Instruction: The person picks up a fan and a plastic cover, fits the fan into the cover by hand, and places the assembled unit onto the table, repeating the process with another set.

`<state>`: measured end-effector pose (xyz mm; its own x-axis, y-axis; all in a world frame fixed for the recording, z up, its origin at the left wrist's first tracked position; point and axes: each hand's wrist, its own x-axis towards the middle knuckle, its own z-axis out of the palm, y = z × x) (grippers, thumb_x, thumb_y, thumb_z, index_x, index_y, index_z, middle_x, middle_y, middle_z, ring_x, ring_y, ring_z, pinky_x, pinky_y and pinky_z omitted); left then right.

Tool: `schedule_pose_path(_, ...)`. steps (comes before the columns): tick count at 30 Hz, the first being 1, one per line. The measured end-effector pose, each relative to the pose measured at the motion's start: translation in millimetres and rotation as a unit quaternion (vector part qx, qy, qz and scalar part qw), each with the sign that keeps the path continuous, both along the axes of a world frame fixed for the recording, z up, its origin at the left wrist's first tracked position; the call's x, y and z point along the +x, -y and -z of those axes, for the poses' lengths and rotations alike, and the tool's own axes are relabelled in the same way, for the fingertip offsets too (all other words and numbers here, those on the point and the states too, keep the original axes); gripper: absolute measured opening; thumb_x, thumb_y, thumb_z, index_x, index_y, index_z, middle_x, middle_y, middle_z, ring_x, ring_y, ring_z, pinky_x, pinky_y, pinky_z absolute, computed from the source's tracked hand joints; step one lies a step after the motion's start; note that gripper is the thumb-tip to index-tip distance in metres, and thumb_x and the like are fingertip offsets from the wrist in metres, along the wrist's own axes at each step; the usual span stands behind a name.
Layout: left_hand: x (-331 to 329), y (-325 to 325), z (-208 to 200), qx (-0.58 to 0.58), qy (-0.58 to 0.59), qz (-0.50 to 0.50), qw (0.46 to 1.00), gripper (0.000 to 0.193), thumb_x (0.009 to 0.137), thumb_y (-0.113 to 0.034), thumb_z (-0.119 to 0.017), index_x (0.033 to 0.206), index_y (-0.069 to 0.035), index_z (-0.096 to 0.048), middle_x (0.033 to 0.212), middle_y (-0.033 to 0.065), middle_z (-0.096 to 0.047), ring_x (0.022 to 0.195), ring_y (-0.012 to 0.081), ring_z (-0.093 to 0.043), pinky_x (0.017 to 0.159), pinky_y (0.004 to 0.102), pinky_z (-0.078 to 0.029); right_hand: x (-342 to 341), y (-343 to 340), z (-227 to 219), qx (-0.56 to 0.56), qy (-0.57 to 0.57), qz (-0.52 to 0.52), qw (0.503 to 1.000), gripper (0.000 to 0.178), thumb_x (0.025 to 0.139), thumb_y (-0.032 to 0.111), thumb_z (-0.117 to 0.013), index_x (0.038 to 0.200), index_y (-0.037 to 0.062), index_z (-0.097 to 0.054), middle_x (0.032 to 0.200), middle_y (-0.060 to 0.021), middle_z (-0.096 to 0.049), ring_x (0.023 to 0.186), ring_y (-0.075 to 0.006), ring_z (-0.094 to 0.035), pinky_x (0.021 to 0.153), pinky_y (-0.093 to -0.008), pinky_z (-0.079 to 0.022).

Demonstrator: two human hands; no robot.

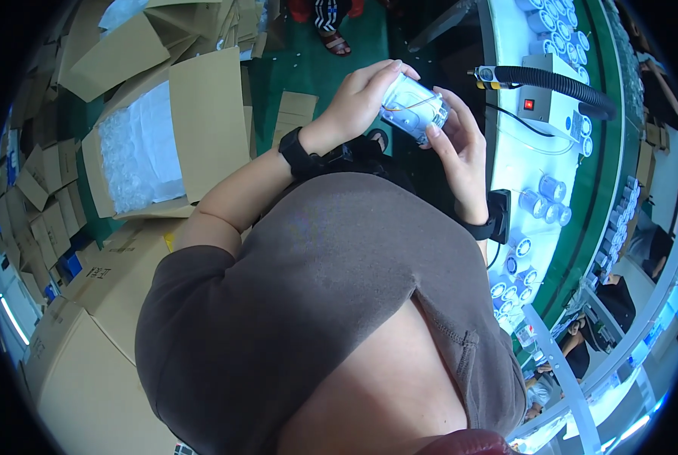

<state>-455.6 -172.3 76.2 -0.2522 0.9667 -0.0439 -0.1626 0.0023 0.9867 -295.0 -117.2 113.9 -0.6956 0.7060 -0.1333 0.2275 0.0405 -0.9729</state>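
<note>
Between my two hands, in front of my body, is a clear plastic cylindrical device (pixel 413 111) with pale inner parts and a thin orange wire showing. My left hand (pixel 363 97) wraps its left end, fingers over the top. On the other side, my right hand (pixel 464 144) grips the right end, thumb against the near edge and fingers behind. The device is tilted, its right end lower. Each wrist wears a black band.
An open cardboard box (pixel 210 129) lined with bubble wrap (pixel 138 152) stands on the left. To the right, a white table (pixel 513 178) bears a white machine with a black hose (pixel 558 80) and several clear cylinders (pixel 534 203). Another person's sandalled foot (pixel 336 43) is ahead.
</note>
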Motion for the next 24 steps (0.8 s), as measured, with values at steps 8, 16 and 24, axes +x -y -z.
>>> schedule_pose_path(8,-4,12,-9,-0.117,0.184,0.037,0.975,0.037,0.088,-0.033,-0.037,0.097,-0.002,-0.055,0.090,0.0071,-0.057,0.081,0.0110,-0.057,0.072,0.0208,-0.045,-1,12,-6,-0.006,0.046,-0.011,0.999,0.053,0.076,0.028,-0.061,0.118,0.0037,-0.040,0.104,-0.0171,-0.052,0.091,-0.0212,-0.055,0.069,-0.0253,-0.047)
schedule_pose_path(16,2,18,-17,-0.137,0.173,0.002,0.975,0.042,0.086,-0.039,-0.040,0.091,0.000,-0.054,0.080,0.0069,-0.058,0.069,0.0090,-0.058,0.059,0.0186,-0.046,3,16,-11,0.004,0.056,-0.029,0.998,0.053,0.075,0.026,-0.062,0.118,0.0048,-0.040,0.104,-0.0174,-0.052,0.095,-0.0230,-0.054,0.073,-0.0287,-0.047)
schedule_pose_path(24,-1,18,-5,-0.132,0.141,0.031,0.981,0.044,0.086,-0.040,-0.039,0.089,0.001,-0.055,0.078,0.0069,-0.059,0.069,0.0101,-0.058,0.060,0.0197,-0.046,1,24,-8,0.024,0.041,0.009,0.999,0.052,0.070,0.026,-0.067,0.114,0.0059,-0.046,0.093,-0.0168,-0.056,0.077,-0.0163,-0.057,0.064,-0.0246,-0.049)
